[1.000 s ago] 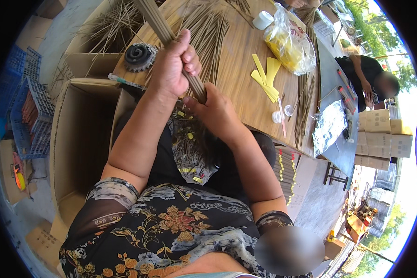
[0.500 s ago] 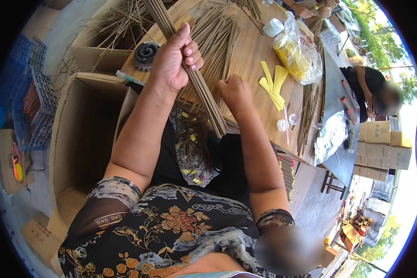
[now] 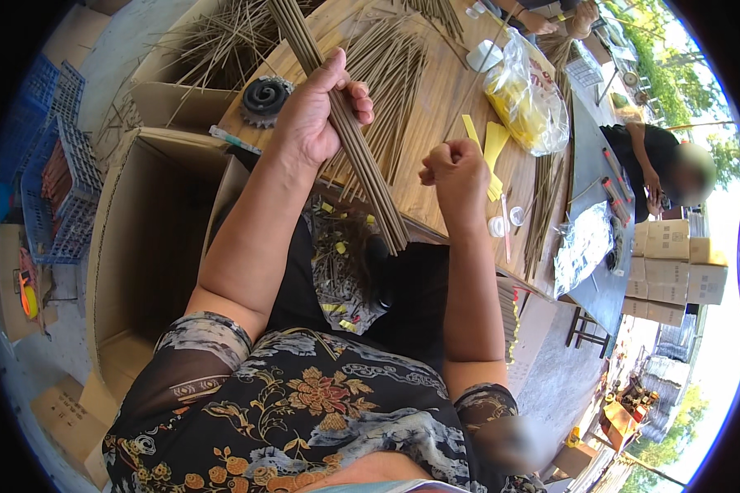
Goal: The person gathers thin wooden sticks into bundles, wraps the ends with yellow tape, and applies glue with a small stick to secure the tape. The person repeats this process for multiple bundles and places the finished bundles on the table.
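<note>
Outdoors, a wooden desk [image 3: 448, 99] strewn with loose thin sticks carries the work. Left of the left hand stands an open cardboard box [image 3: 144, 238], with a dark spiral coil [image 3: 265, 97] just beside the wrist. That left hand [image 3: 316, 111] grips a long stick bundle [image 3: 345, 131], which slants down toward the lap. Right of it, apart from the bundle, the right hand [image 3: 456, 168] is curled into a fist; whether it holds anything cannot be told. Beyond it lies a clear bag of yellow strips [image 3: 526, 103].

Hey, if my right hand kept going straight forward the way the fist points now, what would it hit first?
Probably the yellow paper strips on the wooden table, just beyond the right hand. Depth is unclear, so the fist may pass above them.
</note>
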`<state>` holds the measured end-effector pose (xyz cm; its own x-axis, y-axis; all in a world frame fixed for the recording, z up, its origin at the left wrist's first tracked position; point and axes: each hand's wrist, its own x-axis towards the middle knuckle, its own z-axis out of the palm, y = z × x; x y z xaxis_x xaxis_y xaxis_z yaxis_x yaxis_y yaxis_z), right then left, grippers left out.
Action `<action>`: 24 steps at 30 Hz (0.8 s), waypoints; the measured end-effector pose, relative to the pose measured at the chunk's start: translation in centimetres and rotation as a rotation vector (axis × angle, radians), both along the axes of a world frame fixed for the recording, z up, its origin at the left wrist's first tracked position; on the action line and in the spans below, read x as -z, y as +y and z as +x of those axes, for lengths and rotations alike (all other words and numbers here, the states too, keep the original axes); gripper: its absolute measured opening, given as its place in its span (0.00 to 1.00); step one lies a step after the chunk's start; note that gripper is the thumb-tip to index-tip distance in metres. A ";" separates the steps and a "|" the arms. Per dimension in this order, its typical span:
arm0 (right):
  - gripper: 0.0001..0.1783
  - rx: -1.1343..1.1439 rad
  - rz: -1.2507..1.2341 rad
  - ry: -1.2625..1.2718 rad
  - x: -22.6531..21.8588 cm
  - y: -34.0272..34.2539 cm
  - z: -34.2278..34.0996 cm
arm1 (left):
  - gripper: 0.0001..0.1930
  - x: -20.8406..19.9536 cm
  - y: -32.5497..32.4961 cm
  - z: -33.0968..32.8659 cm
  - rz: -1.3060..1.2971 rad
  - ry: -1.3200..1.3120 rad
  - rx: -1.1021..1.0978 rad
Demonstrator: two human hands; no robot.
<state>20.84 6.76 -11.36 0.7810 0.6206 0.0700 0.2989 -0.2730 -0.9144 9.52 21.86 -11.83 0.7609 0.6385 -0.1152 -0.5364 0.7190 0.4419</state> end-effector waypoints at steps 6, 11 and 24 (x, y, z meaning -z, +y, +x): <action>0.05 -0.018 -0.005 -0.331 -3.7 -2.2 -3.2 | 0.18 0.6 0.3 0.0 -0.013 0.006 0.018; 0.06 -0.136 0.045 -0.347 -2.8 -3.1 -5.6 | 0.17 0.8 0.5 0.1 -0.047 -0.041 -0.001; 0.06 -0.291 -0.002 -0.537 -2.7 -3.7 -6.4 | 0.16 0.5 0.7 0.0 -0.084 -0.023 -0.046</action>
